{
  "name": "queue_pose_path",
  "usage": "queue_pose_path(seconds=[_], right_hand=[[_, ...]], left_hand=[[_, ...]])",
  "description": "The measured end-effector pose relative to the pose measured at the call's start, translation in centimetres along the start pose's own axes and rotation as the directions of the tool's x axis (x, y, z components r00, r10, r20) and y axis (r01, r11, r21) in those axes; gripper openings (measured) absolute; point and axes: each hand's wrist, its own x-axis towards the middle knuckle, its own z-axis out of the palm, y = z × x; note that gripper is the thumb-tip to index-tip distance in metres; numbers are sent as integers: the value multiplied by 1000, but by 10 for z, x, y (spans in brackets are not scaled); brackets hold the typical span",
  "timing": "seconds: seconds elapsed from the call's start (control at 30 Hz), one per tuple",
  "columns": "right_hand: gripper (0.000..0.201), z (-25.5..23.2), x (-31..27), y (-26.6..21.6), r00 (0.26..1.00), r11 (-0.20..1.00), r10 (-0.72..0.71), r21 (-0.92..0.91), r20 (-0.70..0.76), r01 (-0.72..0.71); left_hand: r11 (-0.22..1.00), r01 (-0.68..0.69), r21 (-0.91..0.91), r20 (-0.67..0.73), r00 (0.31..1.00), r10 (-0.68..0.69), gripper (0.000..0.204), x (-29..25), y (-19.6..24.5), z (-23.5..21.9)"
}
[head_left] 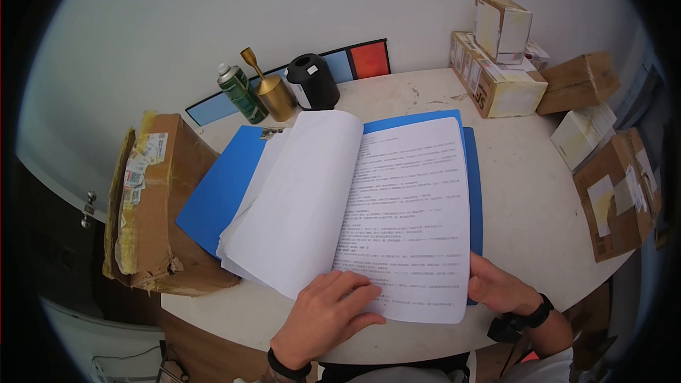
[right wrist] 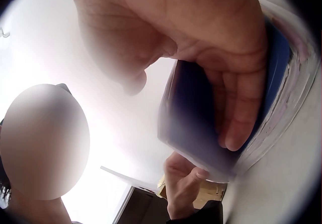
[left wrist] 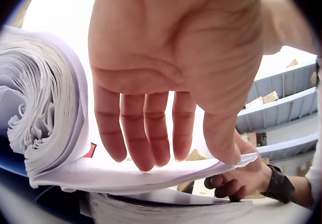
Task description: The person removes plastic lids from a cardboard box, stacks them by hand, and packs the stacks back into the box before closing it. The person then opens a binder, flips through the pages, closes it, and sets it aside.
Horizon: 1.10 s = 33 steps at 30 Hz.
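Note:
Printed white pages [head_left: 408, 220] lie over a blue folder [head_left: 411, 119], with turned sheets [head_left: 298, 198] curved over at their left. My left hand [head_left: 326, 315] lies at the bottom of the printed page; its fingertips rest on the paper and its thumb is near the lower edge. In the left wrist view the left hand [left wrist: 161, 78] has its fingers hanging down onto the page [left wrist: 121, 176]. My right hand [head_left: 500, 287] is at the page's right edge. The right wrist view shows the right hand's fingers [right wrist: 239, 113] against the blue cover [right wrist: 193, 103], thumb apart.
Cardboard boxes stand at the left [head_left: 159, 198] and right [head_left: 621, 191], with more stacked at the back right [head_left: 500, 85]. A green spray can [head_left: 241, 92], a gold object [head_left: 275, 98] and a black container [head_left: 313, 84] stand along the wall.

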Motion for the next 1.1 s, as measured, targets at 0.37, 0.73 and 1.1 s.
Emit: queue_pose_path(seconds=[0.37, 0.73, 1.1], right_hand=[[99, 0, -1, 0, 999, 1000, 24, -16, -23, -24], [94, 0, -1, -1, 1000, 999, 17, -30, -14, -17], [93, -1, -1, 2, 1000, 1000, -12, -22, -10, 12]], left_hand=[[999, -39, 2, -73, 997, 39, 19, -6, 5, 1], [935, 351, -47, -754, 602, -264, 15, -49, 5, -10], [997, 54, 63, 11, 998, -55, 44, -3, 0, -7]])
